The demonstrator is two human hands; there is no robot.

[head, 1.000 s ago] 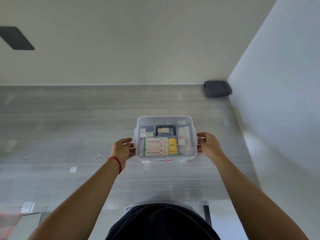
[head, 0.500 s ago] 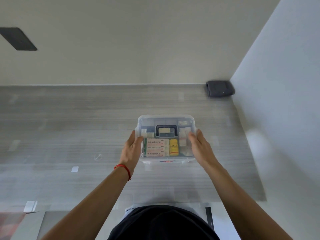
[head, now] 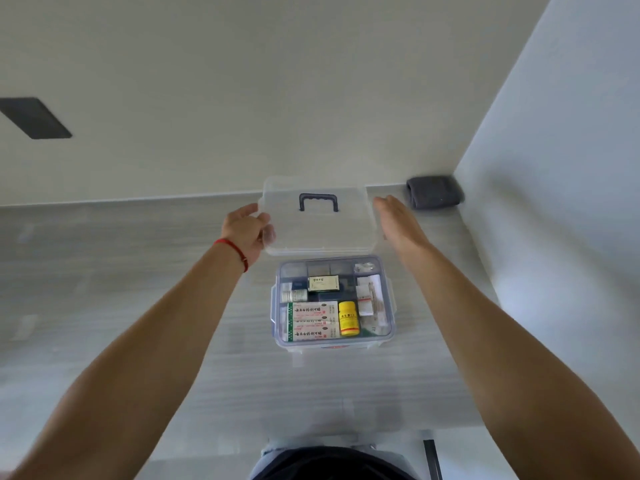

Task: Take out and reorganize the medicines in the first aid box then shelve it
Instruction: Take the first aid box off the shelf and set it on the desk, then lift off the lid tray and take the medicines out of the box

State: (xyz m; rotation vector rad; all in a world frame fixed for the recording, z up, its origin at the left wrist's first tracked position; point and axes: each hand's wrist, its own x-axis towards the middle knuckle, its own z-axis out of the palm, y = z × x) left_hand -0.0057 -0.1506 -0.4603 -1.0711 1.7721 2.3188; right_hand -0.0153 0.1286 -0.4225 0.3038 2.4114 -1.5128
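Observation:
The clear first aid box stands uncovered on the grey counter, showing a yellow bottle, flat white-and-red medicine packs, a small beige carton and white packets. Its clear lid, with a dark handle, is held above and behind the box. My left hand grips the lid's left edge. My right hand lies flat along the lid's right edge with fingers stretched forward.
A rolled dark grey cloth lies in the back right corner, where the counter meets the white side wall. A dark rectangular plate is set in the back wall at the left.
Both hands took the lid off the box and raised it up and away toward the back wall. The box's contents are now uncovered. The view has moved closer.

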